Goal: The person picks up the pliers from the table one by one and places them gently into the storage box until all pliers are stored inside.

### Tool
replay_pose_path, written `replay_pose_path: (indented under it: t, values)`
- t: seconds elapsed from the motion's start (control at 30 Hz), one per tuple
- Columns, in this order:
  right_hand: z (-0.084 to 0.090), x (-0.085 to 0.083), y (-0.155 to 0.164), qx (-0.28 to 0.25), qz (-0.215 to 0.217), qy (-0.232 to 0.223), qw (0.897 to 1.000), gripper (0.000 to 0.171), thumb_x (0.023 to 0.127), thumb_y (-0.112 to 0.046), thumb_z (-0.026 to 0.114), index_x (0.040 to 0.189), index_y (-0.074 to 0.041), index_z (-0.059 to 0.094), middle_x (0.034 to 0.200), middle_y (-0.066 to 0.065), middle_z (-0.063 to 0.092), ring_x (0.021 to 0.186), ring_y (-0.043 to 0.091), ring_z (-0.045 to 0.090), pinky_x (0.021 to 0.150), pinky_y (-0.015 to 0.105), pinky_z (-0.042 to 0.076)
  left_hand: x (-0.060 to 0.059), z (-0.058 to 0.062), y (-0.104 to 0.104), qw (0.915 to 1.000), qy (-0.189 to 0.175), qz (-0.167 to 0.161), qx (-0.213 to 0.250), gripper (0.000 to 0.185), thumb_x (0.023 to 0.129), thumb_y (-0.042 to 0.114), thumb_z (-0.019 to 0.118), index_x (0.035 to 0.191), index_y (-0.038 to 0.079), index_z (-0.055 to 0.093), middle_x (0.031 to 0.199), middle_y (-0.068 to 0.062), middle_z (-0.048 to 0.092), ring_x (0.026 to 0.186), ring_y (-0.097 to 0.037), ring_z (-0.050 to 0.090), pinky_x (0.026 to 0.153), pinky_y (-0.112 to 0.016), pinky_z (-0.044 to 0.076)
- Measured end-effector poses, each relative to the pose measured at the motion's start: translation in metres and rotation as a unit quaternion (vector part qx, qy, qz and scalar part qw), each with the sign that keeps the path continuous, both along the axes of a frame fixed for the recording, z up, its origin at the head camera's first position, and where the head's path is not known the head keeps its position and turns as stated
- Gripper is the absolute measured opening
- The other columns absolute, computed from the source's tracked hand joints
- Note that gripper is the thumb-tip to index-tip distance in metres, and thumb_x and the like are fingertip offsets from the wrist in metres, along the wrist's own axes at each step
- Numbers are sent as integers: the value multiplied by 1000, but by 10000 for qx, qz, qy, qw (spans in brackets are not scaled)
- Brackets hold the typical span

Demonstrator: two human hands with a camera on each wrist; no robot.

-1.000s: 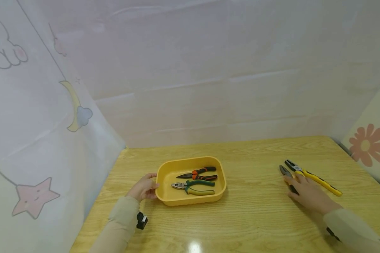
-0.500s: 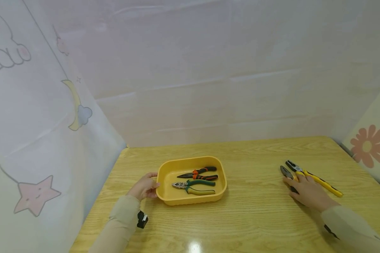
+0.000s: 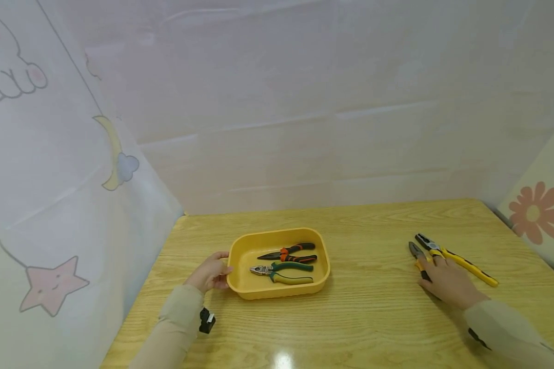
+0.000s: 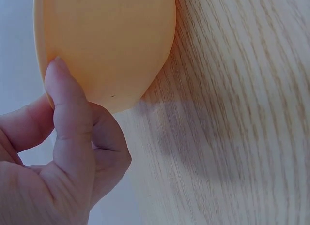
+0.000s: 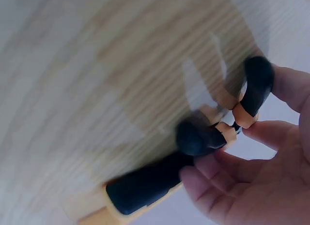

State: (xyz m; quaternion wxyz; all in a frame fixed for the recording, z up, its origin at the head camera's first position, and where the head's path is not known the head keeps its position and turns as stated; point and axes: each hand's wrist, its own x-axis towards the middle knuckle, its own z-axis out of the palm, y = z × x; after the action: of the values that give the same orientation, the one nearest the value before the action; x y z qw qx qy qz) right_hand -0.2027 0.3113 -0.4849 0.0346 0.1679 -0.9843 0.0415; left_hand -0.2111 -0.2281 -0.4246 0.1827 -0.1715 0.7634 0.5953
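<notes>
Table: a wooden table (image 3: 374, 318) fills the lower half of the head view, with pale printed sheets (image 3: 51, 169) hung around it on three sides.
Tray: a yellow tray (image 3: 241, 249) sits left of the table's middle; in it lie two pairs of pliers, one orange-and-black (image 3: 290, 253) at 12 o'clock, one green-and-yellow (image 3: 283, 272) at 6 o'clock.
Left hand: the left hand (image 3: 209, 275) grips the tray's edge at 9 o'clock, its thumb (image 4: 70, 118) pressed on the outer wall and the fingers curled round behind the rim.
Right hand: the right hand (image 3: 448, 283) lies at 3 o'clock from the tray, well apart from it, fingers curled round the handles of black-and-orange pliers (image 3: 417, 254) lying on the table.
Loose pliers: yellow-handled pliers (image 3: 461, 261) lie just beside that hand, at its 1 o'clock.
Hard to see: the right wrist view is blurred; most of the gripped pliers' handles (image 5: 213, 135) are under the hand in the head view.
</notes>
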Motion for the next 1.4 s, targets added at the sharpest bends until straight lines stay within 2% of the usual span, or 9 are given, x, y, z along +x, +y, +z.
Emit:
replay_pose_path:
  t: [0.13, 0.37, 0.5, 0.57, 0.8, 1.03, 1.23, 1.4]
  values:
    - [1, 1, -1, -282, -80, -251, 9993, 55, 87, -24, 72, 126, 10, 53, 92, 30, 51, 81, 45, 50, 58, 51, 47, 0, 0, -1, 10000, -10, 26, 45, 49, 97, -5, 47, 144, 0, 33, 91, -19, 58, 57, -16, 54, 48, -23, 47]
    - [2, 0, -1, -515, -257, -518, 9970, 55, 88, -21, 67, 130, 10, 51, 91, 26, 50, 75, 34, 48, 56, 42, 42, 1, 0, 0, 9999, -4, 72, 85, 48, 97, -5, 47, 143, 1, 34, 90, -19, 57, 58, -16, 54, 47, -23, 46]
    - [3, 1, -3, -892, -406, -569, 9936, 53, 83, -14, 64, 128, 11, 53, 86, 21, 50, 67, 25, 40, 53, 35, 32, 2, 1, 1, 10000, -3, 36, 74, 48, 98, -5, 47, 144, 0, 34, 90, -19, 58, 59, -16, 55, 47, -23, 46]
    - [4, 2, -5, -1038, -492, -576, 9917, 52, 84, -14, 62, 128, 12, 53, 84, 19, 48, 66, 24, 37, 54, 34, 29, 2, 1, 1, 10000, -2, 30, 47, 48, 98, -5, 48, 144, 0, 34, 90, -18, 58, 58, -16, 54, 47, -22, 46]
    - [12, 5, -11, -1029, -722, -329, 9915, 42, 94, -16, 53, 125, 12, 54, 88, 28, 47, 73, 33, 44, 57, 44, 39, 2, 2, 1, 10000, 16, 45, 31, 49, 97, -4, 48, 144, 0, 35, 88, -18, 58, 57, -16, 54, 47, -22, 47]
    - [15, 10, -14, -1276, -909, -306, 9872, 41, 93, -17, 51, 125, 8, 57, 83, 21, 49, 63, 24, 39, 48, 33, 31, 2, 2, 1, 10000, 20, -21, 38, 49, 97, -4, 48, 144, 0, 34, 88, -18, 57, 55, -15, 52, 47, -23, 47]
    - [19, 17, -19, -1427, -951, -96, 9851, 41, 93, -19, 52, 127, 3, 58, 87, 25, 49, 60, 24, 38, 41, 32, 31, 1, 1, 1, 10000, 25, 5, 96, 49, 97, -5, 48, 144, 0, 34, 86, -17, 57, 53, -15, 51, 47, -22, 46]
    - [26, 21, -26, -1386, -882, 187, 9862, 39, 92, -19, 58, 126, 1, 61, 88, 22, 51, 60, 24, 38, 41, 32, 32, 0, 0, 0, 9999, 15, 27, 131, 49, 97, -5, 48, 144, 0, 35, 85, -17, 57, 53, -14, 50, 46, -22, 46]
